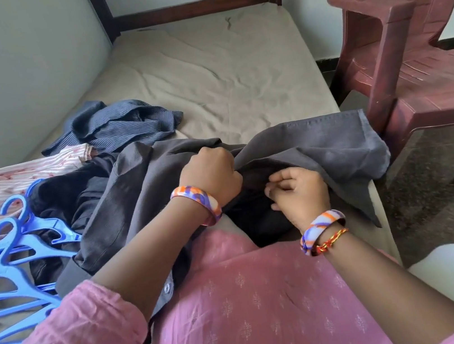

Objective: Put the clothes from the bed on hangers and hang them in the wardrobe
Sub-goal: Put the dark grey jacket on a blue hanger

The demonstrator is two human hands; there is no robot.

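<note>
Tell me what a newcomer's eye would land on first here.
First, the two hands at centre, left hand and right hand, both gripping the crumpled dark grey cotton shirt on the beige bed sheet. Next, the bright blue plastic hangers piled at the left edge. Then the maroon plastic chair beside the bed, at right.

You have one view only, a wide-angle camera worn on your head, tilted forward and down from above the near edge of the bed (233, 62). It sits close over your left hand (211, 174) and right hand (299, 193), which fill the middle. The headboard (192, 7) lies at the far top, a chair (414, 55) at the right edge, hangers (6, 263) at the left.
</note>
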